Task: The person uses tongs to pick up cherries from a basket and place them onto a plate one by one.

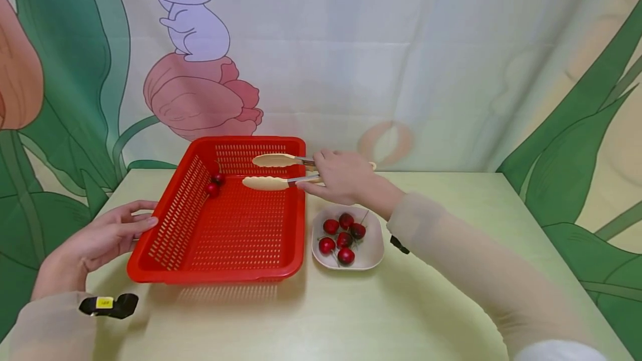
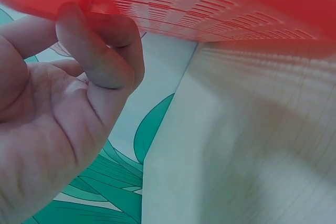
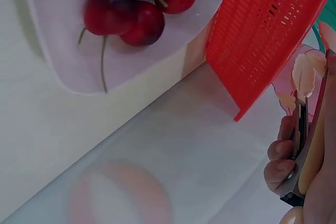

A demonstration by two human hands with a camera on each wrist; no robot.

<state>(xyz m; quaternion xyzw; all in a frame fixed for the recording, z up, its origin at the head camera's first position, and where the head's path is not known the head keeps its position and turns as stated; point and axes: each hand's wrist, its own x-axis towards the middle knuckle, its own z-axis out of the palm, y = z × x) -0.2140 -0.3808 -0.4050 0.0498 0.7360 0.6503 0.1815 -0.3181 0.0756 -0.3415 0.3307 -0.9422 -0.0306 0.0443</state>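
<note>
My left hand [image 1: 112, 233] pinches the left rim of a red perforated plastic basket [image 1: 296, 222]. In the left wrist view the curled fingers [image 2: 97, 56] are at the rim, and that side of the basket is raised off the table. Red cherries [image 1: 214, 185] lie against the basket's left wall toward the back. Above the basket's right rim, my right hand [image 1: 346, 177] grips metal tongs [image 1: 268, 183] with cream scalloped tips. The tips stand apart with nothing between them, over the basket. Beside the basket, a white dish [image 1: 373, 252] holds several dark red cherries [image 1: 345, 240] with stems.
A pale wood-look table [image 1: 451, 294] lies under everything. Behind it hangs a printed curtain [image 1: 326, 43] with a white cartoon animal, flowers and green leaves. Black straps [image 1: 108, 305] sit on both sleeved wrists.
</note>
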